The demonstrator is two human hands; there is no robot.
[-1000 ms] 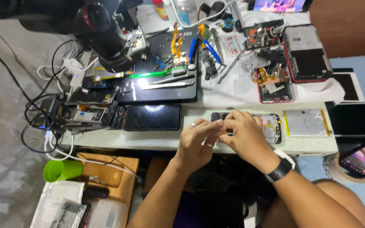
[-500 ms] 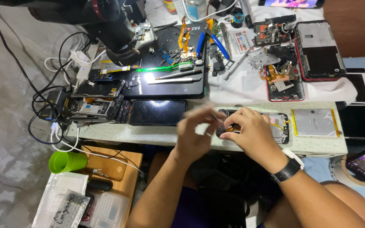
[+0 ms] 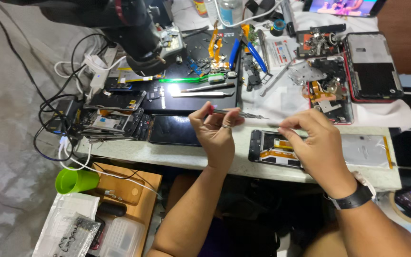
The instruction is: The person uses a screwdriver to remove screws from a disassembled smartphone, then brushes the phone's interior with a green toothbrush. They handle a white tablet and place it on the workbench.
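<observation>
Fingertips of the left hand [image 3: 215,131] now pinch a slim metal precision screwdriver [image 3: 239,113], thumb and forefinger closed round its handle with a pink-tipped end poking out behind, the point aimed to the right. Half a second ago both hands were huddled low over the opened phone; now they have lifted clear of it and drawn apart. The right hand [image 3: 317,143] hovers with thumb and forefinger pressed together near the tool's tip, perhaps on something tiny, though nothing between them is large enough to make out. Below that hand lies the opened phone body [image 3: 274,148], back off, an orange flex cable showing inside, flat on the pale bench edge [image 3: 191,157] and untouched by either hand at this instant. So the work has come up off the phone and into the air between the two hands. Further out: a silver back panel [image 3: 365,150] just right of the phone, a dark phone [image 3: 172,129] face up to the left, a black work mat [image 3: 200,76] strewn with parts, blue-handled pliers [image 3: 258,56], and the microscope [image 3: 136,35] looming over it all.
</observation>
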